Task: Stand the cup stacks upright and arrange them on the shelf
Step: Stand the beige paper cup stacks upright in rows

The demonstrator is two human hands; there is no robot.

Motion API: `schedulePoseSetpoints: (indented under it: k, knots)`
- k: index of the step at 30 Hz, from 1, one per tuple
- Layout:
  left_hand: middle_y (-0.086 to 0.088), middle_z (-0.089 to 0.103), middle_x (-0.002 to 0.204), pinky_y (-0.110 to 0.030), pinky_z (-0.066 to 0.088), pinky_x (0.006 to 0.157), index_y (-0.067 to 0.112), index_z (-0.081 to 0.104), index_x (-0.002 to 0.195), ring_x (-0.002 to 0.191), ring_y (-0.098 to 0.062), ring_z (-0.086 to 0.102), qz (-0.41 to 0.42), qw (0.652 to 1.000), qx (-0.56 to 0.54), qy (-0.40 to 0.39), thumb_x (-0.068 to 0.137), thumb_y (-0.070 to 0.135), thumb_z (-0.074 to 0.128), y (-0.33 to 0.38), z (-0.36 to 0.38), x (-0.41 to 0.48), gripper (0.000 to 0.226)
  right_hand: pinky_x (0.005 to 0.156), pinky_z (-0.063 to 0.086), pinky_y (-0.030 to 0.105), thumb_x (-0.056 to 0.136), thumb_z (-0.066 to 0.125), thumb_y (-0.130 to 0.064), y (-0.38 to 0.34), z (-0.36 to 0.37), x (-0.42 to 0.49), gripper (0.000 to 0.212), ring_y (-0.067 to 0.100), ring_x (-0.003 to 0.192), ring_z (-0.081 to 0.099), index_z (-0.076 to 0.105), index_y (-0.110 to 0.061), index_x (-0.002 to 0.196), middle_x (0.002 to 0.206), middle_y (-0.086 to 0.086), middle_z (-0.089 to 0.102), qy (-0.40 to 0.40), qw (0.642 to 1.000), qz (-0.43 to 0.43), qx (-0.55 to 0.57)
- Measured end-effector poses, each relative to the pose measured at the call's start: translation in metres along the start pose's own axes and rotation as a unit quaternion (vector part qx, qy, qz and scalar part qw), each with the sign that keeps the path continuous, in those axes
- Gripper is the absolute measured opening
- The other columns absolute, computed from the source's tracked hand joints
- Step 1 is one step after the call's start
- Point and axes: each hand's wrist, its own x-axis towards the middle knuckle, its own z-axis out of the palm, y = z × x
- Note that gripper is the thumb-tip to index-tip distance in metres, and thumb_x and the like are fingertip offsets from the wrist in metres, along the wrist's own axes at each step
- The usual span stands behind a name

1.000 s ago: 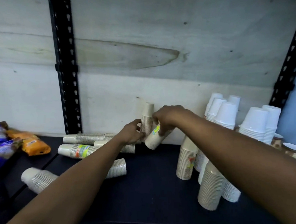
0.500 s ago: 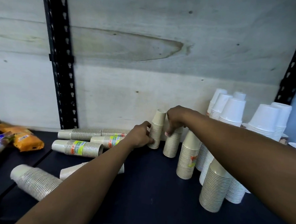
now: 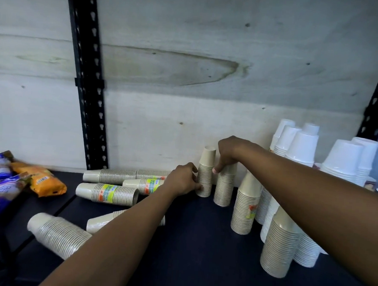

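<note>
Cup stacks (image 3: 205, 174) on dark shelf (image 3: 195, 242)

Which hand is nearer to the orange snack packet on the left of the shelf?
Left. The left hand holds a small upright cup stack mid-shelf, well right of the orange snack packet. The right hand grips the next stack, farther right.

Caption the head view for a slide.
Both hands, left and right, steady two upright beige cup stacks while other stacks lie sideways.
</note>
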Motion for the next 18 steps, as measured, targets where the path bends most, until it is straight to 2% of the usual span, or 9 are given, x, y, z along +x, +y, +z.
schedulePoseSetpoints:
  k: [3,5,8,10,11,13,15,18]
  knots:
    - [0.003,0.070,0.109,-0.029,0.052,0.084,0.020,0.056,0.129,0.096,-0.014,0.066,0.003,1.000,-0.010,0.025,0.075,0.037,0.083,-0.001,-0.010,-0.008,0.062,0.085,0.047,0.038,0.069,0.081,-0.060,0.001,-0.009,-0.010,0.081,0.029,0.118,0.053,0.056,-0.012,0.129,0.125,0.008,0.052,0.061,0.998,0.017,-0.015]
    - [0.004,0.067,0.109,-0.028,0.051,0.083,0.022,0.055,0.130,0.096,-0.015,0.064,0.005,0.999,-0.004,0.038,0.077,0.037,0.081,-0.001,-0.020,-0.015,0.061,0.081,0.041,0.040,0.073,0.079,-0.058,0.002,-0.016,-0.019,0.080,0.030,0.127,0.045,0.053,-0.014,0.135,0.134,0.008,0.045,0.102,0.994,0.021,-0.018]
    - [0.007,0.065,0.101,-0.030,0.052,0.087,0.023,0.059,0.126,0.094,-0.013,0.063,0.003,0.998,0.013,0.055,0.079,0.038,0.080,-0.004,-0.042,-0.028,0.053,0.079,0.039,0.039,0.079,0.074,-0.057,-0.004,-0.025,-0.031,0.065,0.030,0.126,0.044,0.058,-0.014,0.125,0.131,0.008,0.047,0.128,0.992,-0.006,-0.001]
    - [0.008,0.067,0.098,-0.031,0.053,0.087,0.024,0.064,0.119,0.092,-0.012,0.063,0.004,0.998,0.024,0.060,0.080,0.039,0.079,-0.006,-0.058,-0.042,0.044,0.077,0.040,0.037,0.078,0.074,-0.058,-0.013,-0.028,-0.038,0.049,0.030,0.117,0.050,0.061,-0.017,0.102,0.121,0.007,0.052,0.130,0.991,-0.028,0.026]
    - [0.008,0.068,0.097,-0.031,0.053,0.087,0.025,0.067,0.114,0.092,-0.011,0.064,0.003,0.998,0.032,0.059,0.081,0.040,0.078,-0.008,-0.066,-0.050,0.039,0.076,0.042,0.036,0.077,0.074,-0.059,-0.018,-0.027,-0.042,0.045,0.029,0.109,0.053,0.057,-0.018,0.086,0.112,0.006,0.053,0.129,0.990,-0.036,0.042]
    - [0.007,0.071,0.097,-0.029,0.053,0.087,0.024,0.070,0.108,0.093,-0.011,0.066,-0.006,0.998,0.046,0.050,0.083,0.040,0.076,-0.012,-0.085,-0.069,0.030,0.074,0.045,0.035,0.075,0.075,-0.061,-0.030,-0.022,-0.049,0.048,0.026,0.096,0.055,0.049,-0.021,0.071,0.098,0.003,0.055,0.114,0.990,-0.058,0.067]
    - [0.005,0.072,0.098,-0.028,0.053,0.084,0.023,0.072,0.104,0.092,-0.011,0.067,-0.016,0.997,0.058,0.042,0.085,0.038,0.076,-0.017,-0.103,-0.088,0.025,0.077,0.051,0.035,0.075,0.074,-0.062,-0.044,-0.016,-0.056,0.045,0.025,0.095,0.059,0.055,-0.021,0.076,0.099,0.002,0.061,0.097,0.988,-0.082,0.092]
    - [0.008,0.073,0.096,-0.026,0.051,0.079,0.024,0.074,0.100,0.091,-0.009,0.066,-0.041,0.995,0.091,0.031,0.084,0.039,0.076,-0.026,-0.129,-0.126,0.022,0.086,0.056,0.040,0.077,0.073,-0.061,-0.069,-0.004,-0.072,0.049,0.023,0.098,0.062,0.069,-0.016,0.096,0.104,0.001,0.067,0.070,0.981,-0.134,0.126]
